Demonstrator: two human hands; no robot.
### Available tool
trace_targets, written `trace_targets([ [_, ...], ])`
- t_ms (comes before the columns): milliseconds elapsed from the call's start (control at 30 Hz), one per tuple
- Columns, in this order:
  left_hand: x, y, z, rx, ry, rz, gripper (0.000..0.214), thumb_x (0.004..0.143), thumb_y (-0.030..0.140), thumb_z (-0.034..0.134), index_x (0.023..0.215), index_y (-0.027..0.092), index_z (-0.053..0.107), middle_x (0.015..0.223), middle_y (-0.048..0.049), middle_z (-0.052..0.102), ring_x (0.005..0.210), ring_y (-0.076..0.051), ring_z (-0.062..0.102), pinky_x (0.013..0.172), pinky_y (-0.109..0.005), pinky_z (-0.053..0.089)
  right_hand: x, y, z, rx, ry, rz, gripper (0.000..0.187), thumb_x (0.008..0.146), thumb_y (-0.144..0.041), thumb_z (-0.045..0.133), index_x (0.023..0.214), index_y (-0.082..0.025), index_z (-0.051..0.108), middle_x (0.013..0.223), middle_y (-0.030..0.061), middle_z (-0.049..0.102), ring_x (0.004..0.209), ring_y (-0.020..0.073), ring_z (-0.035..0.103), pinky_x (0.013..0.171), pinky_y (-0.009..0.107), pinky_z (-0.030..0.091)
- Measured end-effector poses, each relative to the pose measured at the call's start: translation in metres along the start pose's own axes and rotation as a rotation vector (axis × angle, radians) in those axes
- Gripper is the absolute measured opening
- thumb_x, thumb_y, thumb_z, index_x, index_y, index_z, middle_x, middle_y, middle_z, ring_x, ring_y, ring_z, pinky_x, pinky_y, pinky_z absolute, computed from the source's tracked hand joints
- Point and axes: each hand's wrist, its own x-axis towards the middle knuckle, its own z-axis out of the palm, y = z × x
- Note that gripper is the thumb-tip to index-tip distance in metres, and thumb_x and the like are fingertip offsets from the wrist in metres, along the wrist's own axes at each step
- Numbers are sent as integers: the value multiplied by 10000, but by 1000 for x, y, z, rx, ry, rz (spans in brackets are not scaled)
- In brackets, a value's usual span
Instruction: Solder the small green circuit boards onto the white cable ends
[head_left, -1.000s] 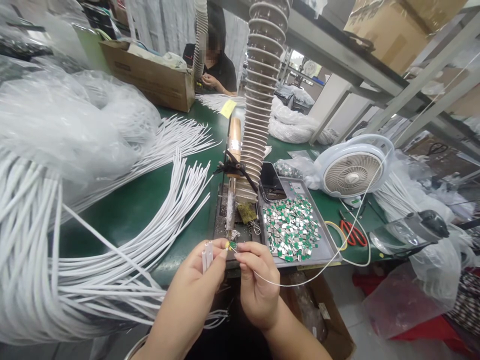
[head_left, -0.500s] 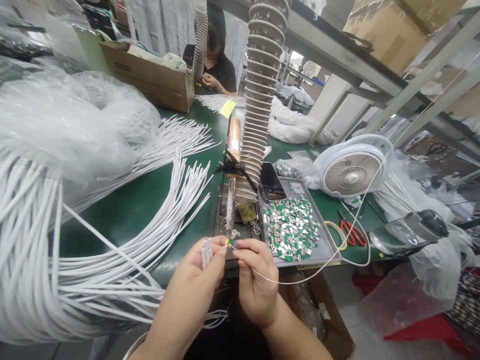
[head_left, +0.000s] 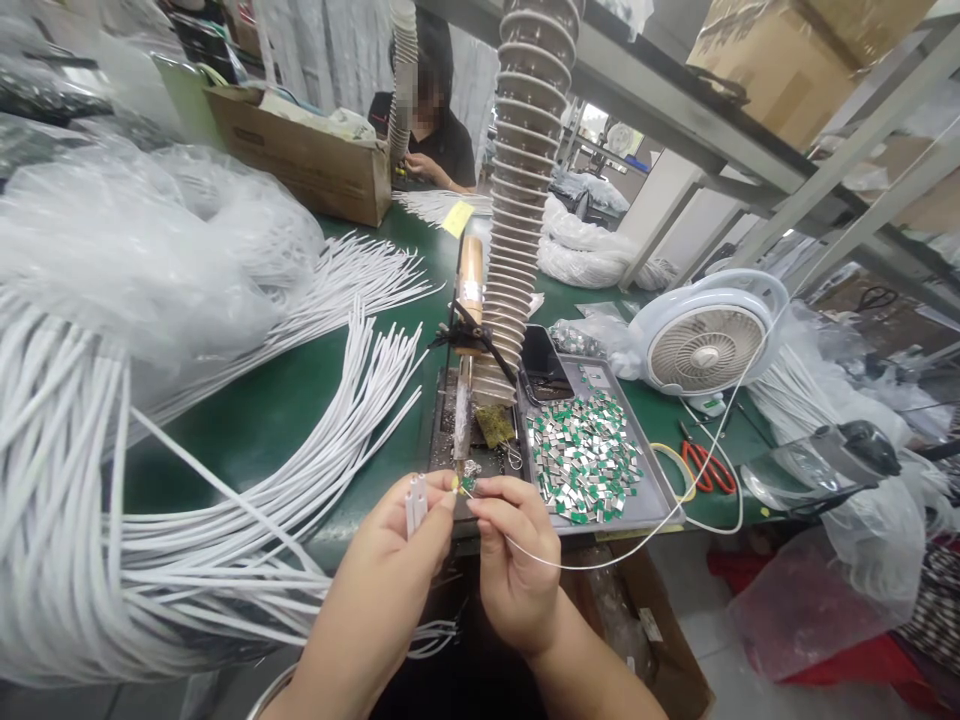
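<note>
My left hand (head_left: pixel 401 550) is closed round a few short white cable ends (head_left: pixel 415 503), which stick up between thumb and fingers. A small yellow bit (head_left: pixel 454 484) shows at its fingertips. My right hand (head_left: pixel 517 555) pinches a thin pale solder wire (head_left: pixel 600 567), which loops away to the right. At my right fingertips sits a small green circuit board piece (head_left: pixel 469 483); which hand supports it I cannot tell. Just above the fingertips is the lower end of a soldering iron (head_left: pixel 463 420), fixed upright with its wooden handle on top.
A grey tray (head_left: pixel 660 490) holds many small metal-and-green connectors. Behind it lie a phone (head_left: pixel 544 362) and a fan (head_left: pixel 705 345). Red-handled pliers (head_left: pixel 709 468) lie right. White cable bundles (head_left: pixel 300 490) cover the left. A ribbed hose (head_left: pixel 525 180) hangs centrally; a co-worker (head_left: pixel 435 150) sits opposite.
Almost nothing differs; both hands stay at the iron's tip with the same hold. The view has shifted very slightly. The co-worker's hand has moved a little.
</note>
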Motion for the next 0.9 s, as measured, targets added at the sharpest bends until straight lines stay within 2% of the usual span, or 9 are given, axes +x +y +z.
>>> trace_targets([
  [167,0,-2,-1,-14,-3,0,189,749,366,656,793,209,561,464,116,353,439,-82,291,407,-171,268,-2,2,0,3,-13,4,264,908,-108,432,1098,-228,571,989,83,616,922,181,639,778,350,582],
  [533,1,-11,-2,-5,-26,-45,219,779,377,638,891,197,582,489,120,353,439,-74,279,410,-171,240,-6,1,-1,37,-7,27,251,902,-91,435,1069,-206,582,956,84,624,903,171,642,766,325,581],
  [700,1,-14,-3,1,-45,-43,201,801,377,617,907,210,578,569,97,459,468,-72,332,414,-178,234,-9,2,0,60,-2,33,264,887,-61,443,1066,-194,585,965,89,619,914,167,633,779,318,574],
  [900,3,-11,-2,23,-30,-6,179,804,367,607,868,207,561,697,55,580,586,-89,473,448,-182,284,-7,1,1,64,4,27,284,876,-48,449,1082,-192,582,978,91,607,922,169,620,790,324,568],
])
